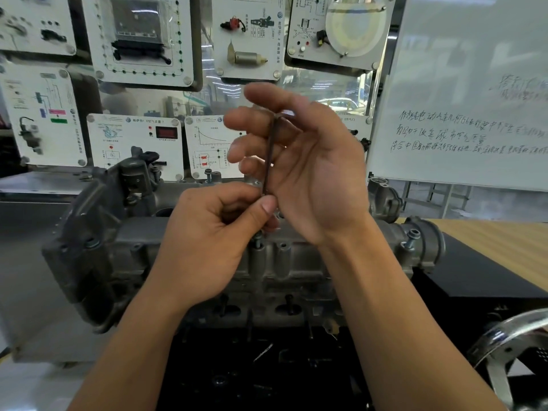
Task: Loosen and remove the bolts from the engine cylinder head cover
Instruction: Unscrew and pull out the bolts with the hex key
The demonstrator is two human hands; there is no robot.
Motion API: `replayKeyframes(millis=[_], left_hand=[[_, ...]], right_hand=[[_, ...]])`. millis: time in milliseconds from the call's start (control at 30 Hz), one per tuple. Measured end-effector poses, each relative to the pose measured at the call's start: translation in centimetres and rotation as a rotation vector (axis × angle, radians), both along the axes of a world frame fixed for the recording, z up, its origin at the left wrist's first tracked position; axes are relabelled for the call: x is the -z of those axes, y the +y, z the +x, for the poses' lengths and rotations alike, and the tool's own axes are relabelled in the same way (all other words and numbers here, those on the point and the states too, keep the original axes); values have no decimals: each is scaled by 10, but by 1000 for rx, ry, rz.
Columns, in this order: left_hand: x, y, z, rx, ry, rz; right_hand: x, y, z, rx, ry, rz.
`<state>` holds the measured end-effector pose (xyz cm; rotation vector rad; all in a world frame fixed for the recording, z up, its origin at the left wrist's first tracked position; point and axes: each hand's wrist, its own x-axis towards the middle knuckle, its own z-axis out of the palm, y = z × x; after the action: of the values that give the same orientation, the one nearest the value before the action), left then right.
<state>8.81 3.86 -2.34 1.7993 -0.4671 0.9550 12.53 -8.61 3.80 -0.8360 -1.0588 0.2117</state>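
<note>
Pinching the lower shaft of a dark L-shaped hex key between thumb and curled fingers, the left hand sits low over the middle of the grey cylinder head cover. The key stands nearly upright. Its lower end goes down behind the left thumb toward a bolt that stands raised out of its boss on the near edge of the cover.

The right hand is held up behind the key with its palm toward the camera. Its fingers are spread apart and only loosely bent, blurred at the tips. The key's upper bend lies against them, and they are not wrapped round it.

Two more bolts stand proud of the casting: a second bolt at the right end and a third bolt on the far edge. Other bolt holes beside the middle bolt show only recessed heads.

The engine rests on a black stand, with a wooden surface to the right of it. A chrome handwheel shows at the lower right corner. Behind the engine hang white training panels carrying mounted parts and diagrams, and a whiteboard with handwriting stands at the right.
</note>
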Motion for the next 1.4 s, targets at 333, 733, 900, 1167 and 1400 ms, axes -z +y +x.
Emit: replayKeyframes(millis=[333,733,900,1167,1400], left_hand=[[-1,-1,-2,-6,17,56],[-2,-4,-5,27,-27,32],[-3,-5,-8,-15,-55,107],[3,-1,-1,9,-10,8],[1,-4,-1,44,-26,33]], right_hand=[[-5,1,0,-65,230,-103],[2,18,-18,530,33,-36],[8,23,-20,658,-104,-42],[-1,11,-20,373,-5,-59],[-1,11,-22,332,-89,-59]])
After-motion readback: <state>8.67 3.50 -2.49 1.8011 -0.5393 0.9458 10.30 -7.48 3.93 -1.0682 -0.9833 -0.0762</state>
